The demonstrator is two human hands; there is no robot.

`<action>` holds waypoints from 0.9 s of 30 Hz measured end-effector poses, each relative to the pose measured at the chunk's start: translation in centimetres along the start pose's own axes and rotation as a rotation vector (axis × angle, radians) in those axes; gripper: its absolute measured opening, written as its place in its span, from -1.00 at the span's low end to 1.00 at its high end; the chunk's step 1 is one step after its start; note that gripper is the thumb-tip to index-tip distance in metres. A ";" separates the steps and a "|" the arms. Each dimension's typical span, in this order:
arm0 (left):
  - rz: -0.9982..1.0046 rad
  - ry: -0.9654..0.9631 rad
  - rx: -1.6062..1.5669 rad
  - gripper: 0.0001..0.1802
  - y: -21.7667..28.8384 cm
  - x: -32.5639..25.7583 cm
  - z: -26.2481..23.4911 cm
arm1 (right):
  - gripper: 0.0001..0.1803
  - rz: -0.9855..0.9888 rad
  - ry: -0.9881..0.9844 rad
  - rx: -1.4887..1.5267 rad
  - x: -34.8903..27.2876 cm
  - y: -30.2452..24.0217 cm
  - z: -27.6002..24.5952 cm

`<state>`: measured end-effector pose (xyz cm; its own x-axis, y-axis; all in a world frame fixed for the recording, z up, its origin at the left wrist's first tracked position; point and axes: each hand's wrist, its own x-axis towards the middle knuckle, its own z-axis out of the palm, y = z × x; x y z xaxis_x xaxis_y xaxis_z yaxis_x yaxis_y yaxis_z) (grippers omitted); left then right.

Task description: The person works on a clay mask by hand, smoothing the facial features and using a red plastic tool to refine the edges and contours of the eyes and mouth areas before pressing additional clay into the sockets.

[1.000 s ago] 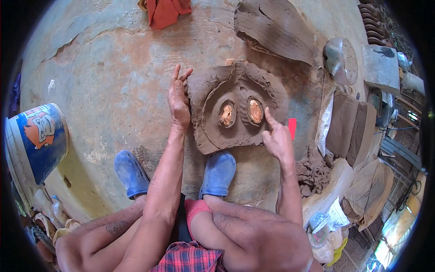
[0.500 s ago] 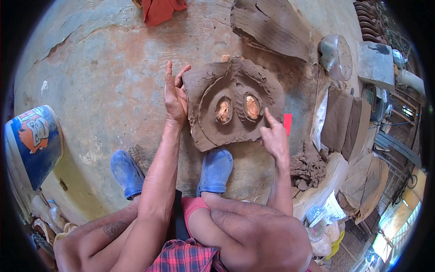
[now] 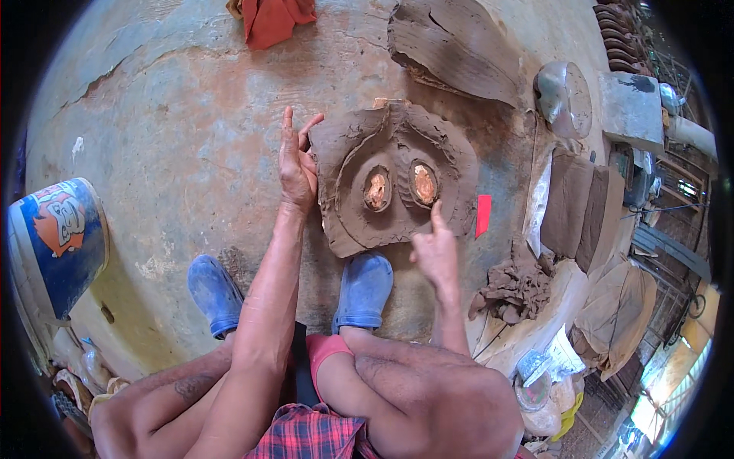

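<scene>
A brown clay slab (image 3: 348, 229) with a raised curved ridge lies in front of me. Two oval openings in it show an orange, lumpy surface inside, each edged by a clay rim. My left hand (image 3: 297, 170) is open, its fingers stretched upward and its edge resting along the slab's left side. With the index finger extended, my right hand (image 3: 437, 249) touches the clay at the lower rim of the right-hand oval (image 3: 424, 183). The other fingers of that hand are curled, and nothing shows in them.
Beyond the slab lies another big clay sheet (image 3: 451, 50). To the right are a metal bowl (image 3: 562, 99), a clay block (image 3: 569, 199) and a heap of clay scraps (image 3: 516, 287). A bucket (image 3: 65, 245) stands left; a red cloth (image 3: 277, 21) lies at the far side.
My right hand has moved left and a little toward me, its fingertip passing from the right side of the right-hand oval to its lower rim. My left hand stays at the slab's edge.
</scene>
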<state>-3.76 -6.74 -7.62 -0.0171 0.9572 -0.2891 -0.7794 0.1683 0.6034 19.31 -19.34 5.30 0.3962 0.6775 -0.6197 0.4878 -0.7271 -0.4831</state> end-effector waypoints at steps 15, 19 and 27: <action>0.004 -0.011 -0.007 -0.08 0.0 0.2 0.1 | 0.39 -0.662 0.408 -0.842 4.5 -1.4 -5.1; 0.011 -0.020 -0.014 -0.09 -0.4 0.7 0.1 | 0.61 -0.699 0.256 -0.985 8.6 -1.9 -6.8; 0.008 -0.046 -0.054 -0.09 -0.4 0.7 -0.6 | 0.67 -0.839 0.164 -1.084 9.4 -4.5 -7.6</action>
<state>-3.88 -6.26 -8.48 0.0044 0.9686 -0.2487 -0.8119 0.1487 0.5646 26.74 -8.86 6.33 -0.2651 0.9258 -0.2695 0.9497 0.2990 0.0931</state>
